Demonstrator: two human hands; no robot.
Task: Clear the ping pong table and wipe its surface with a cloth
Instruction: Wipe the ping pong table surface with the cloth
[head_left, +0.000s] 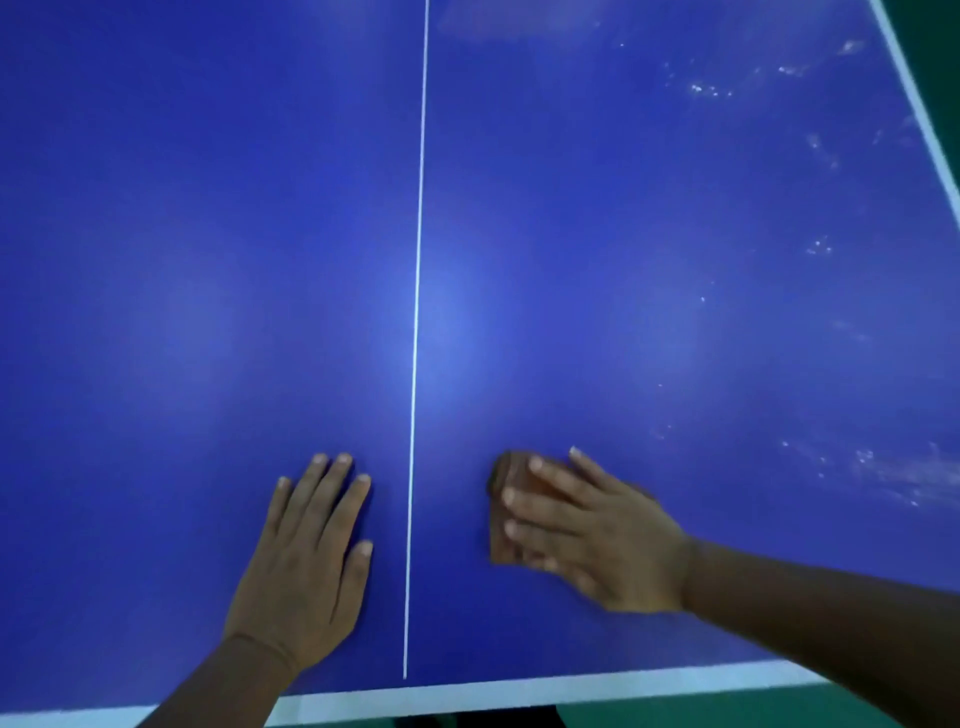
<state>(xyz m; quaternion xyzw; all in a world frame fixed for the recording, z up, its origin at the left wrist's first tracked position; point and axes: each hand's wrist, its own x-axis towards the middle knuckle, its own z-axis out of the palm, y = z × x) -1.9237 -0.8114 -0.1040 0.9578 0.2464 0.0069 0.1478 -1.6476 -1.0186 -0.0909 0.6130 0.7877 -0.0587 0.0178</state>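
The blue table (208, 260) lay open ahead on both sides of its centre line (420, 260) — nothing stood on it. Only whitish smudges (904, 473) marked the right side, near the edge.

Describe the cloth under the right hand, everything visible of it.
The cloth is a small brownish-orange piece, apparently folded into a rough rectangle and lying flat on the blue ping pong table, just right of the white centre line. The right hand presses on it with straight fingers, covering its right part; only the left edge and corners show. Motion blur hides its texture.
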